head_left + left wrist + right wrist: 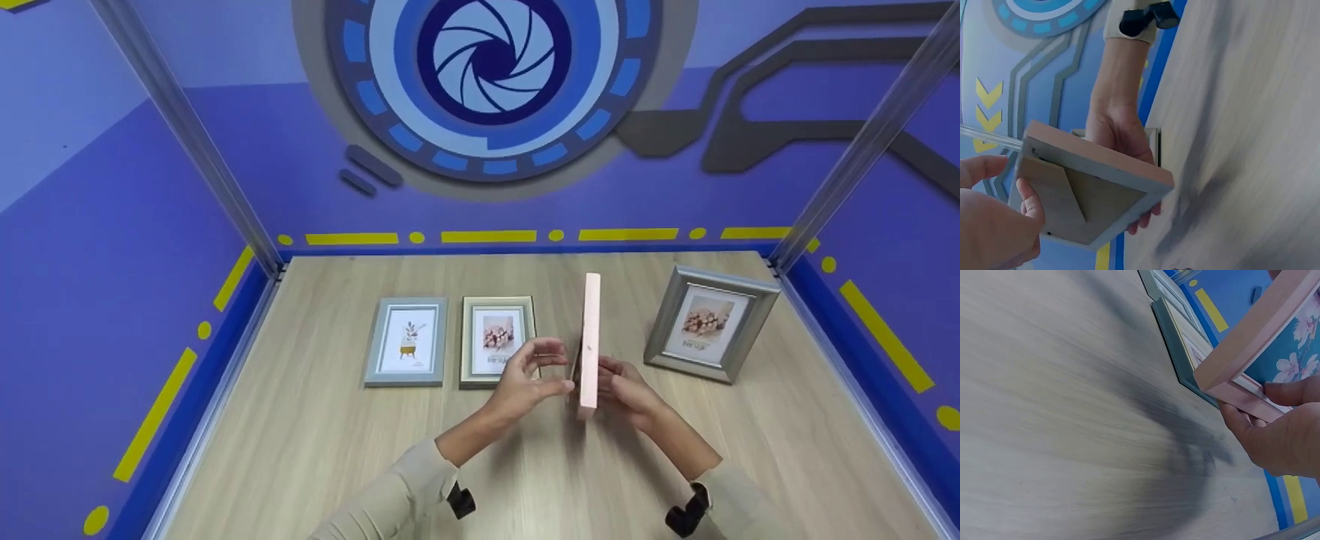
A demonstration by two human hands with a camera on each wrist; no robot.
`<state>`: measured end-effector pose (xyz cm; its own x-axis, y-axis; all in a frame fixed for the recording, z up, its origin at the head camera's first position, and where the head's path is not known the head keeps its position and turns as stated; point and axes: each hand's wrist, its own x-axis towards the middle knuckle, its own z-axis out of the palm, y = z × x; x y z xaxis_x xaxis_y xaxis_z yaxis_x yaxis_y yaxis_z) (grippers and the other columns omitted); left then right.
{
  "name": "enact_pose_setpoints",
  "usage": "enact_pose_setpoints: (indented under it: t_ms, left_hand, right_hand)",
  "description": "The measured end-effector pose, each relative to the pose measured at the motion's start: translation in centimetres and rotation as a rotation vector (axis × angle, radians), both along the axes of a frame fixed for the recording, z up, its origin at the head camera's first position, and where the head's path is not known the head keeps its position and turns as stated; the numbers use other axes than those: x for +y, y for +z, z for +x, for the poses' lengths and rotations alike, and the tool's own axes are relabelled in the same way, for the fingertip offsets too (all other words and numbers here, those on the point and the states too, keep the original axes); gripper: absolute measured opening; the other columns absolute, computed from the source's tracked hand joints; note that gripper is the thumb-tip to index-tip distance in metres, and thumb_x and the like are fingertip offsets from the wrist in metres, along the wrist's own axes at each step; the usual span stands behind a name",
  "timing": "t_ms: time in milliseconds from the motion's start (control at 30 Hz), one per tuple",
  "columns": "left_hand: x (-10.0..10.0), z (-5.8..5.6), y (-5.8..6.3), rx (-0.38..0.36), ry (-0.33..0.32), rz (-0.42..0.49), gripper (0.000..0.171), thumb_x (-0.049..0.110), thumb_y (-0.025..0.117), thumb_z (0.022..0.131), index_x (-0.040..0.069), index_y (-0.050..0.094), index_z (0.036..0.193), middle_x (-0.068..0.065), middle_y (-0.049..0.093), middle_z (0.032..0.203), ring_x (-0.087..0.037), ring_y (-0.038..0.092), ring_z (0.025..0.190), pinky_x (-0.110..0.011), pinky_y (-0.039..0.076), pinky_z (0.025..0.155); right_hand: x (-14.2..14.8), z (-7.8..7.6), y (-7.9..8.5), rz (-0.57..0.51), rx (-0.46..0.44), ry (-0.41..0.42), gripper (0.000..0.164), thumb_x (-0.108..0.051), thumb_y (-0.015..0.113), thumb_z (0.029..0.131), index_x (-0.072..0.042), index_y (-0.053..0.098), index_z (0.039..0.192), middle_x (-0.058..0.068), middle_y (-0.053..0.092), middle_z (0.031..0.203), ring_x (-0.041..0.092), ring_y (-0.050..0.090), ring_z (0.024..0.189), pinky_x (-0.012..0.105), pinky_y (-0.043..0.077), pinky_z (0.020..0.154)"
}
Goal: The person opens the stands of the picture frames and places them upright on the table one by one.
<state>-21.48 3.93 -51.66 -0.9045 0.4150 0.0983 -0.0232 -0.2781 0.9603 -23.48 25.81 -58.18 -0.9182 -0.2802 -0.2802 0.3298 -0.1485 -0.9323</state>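
A pink photo frame (591, 341) is held upright above the table, edge-on in the head view. My right hand (630, 391) grips it near the lower edge; in the right wrist view the thumb lies over the front, which shows white blossoms on blue. At the frame's back is my left hand (525, 379), its thumb and fingers apart. In the left wrist view a fingertip (1026, 191) of it lies against the brown back stand (1053, 191), with the thumb held away. Whether that finger presses on the stand I cannot tell.
A blue-grey photo frame (373, 345) and a pale gold photo frame (468, 341) lie left of the hands, the latter partly covered by my left hand. A silver photo frame (660, 330) stands tilted at the right. Blue walls (247, 150) enclose the wooden table (300, 450).
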Motion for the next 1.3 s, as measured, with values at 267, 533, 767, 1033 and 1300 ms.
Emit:
enact_pose_setpoints:
  t_ms: [267, 533, 767, 1033, 1300]
  left_hand:
    - [0.0, 0.3, -0.7, 0.026, -0.098, -0.101, 0.044, 0.003, 0.074, 0.078, -0.004, 0.057, 0.119, -0.020, 0.056, 0.120, -0.032, 0.055, 0.112, -0.029, 0.052, 0.087]
    - [-0.4, 0.2, -0.6, 0.065, -0.102, -0.148, 0.042, 0.007, 0.075, 0.079, 0.005, 0.060, 0.118, -0.009, 0.061, 0.115, -0.032, 0.057, 0.109, -0.029, 0.053, 0.086]
    - [-0.8, 0.1, -0.5, 0.090, -0.075, -0.153, 0.039, 0.007, 0.072, 0.082, 0.002, 0.061, 0.119, -0.013, 0.062, 0.114, -0.023, 0.061, 0.103, -0.028, 0.052, 0.087]
    - [-1.3, -0.3, -0.5, 0.145, -0.059, -0.229, 0.039, 0.009, 0.069, 0.085, 0.002, 0.060, 0.122, -0.014, 0.063, 0.118, -0.024, 0.062, 0.104, -0.029, 0.052, 0.089]
    - [-2.1, -0.3, 0.9, 0.217, -0.046, -0.324, 0.036, 0.005, 0.062, 0.087, -0.001, 0.060, 0.122, -0.018, 0.063, 0.117, -0.025, 0.062, 0.101, -0.026, 0.053, 0.082]
  right_hand:
    - [0.1, 0.1, 0.0, -0.019, 0.035, 0.019, 0.048, 0.001, 0.045, 0.094, 0.014, 0.028, 0.137, 0.005, 0.066, 0.110, 0.017, 0.063, 0.103, 0.030, 0.053, 0.085]
    - [0.0, 0.1, 0.1, -0.107, 0.041, 0.041, 0.046, 0.007, 0.037, 0.094, 0.016, 0.025, 0.137, 0.000, 0.068, 0.104, 0.010, 0.064, 0.095, 0.026, 0.053, 0.081]
    - [-0.2, -0.1, -0.1, -0.081, 0.028, 0.038, 0.054, 0.011, 0.035, 0.089, 0.017, 0.019, 0.141, 0.002, 0.067, 0.111, 0.011, 0.063, 0.100, 0.028, 0.053, 0.086]
    - [-0.4, -0.2, -0.4, -0.029, 0.017, 0.046, 0.056, 0.002, 0.047, 0.092, 0.014, 0.022, 0.142, 0.008, 0.064, 0.119, 0.014, 0.061, 0.108, 0.031, 0.051, 0.090]
    - [-0.1, 0.0, -0.3, -0.012, 0.026, 0.034, 0.050, 0.003, 0.043, 0.093, 0.016, 0.027, 0.139, 0.014, 0.063, 0.120, 0.022, 0.061, 0.110, 0.031, 0.052, 0.087]
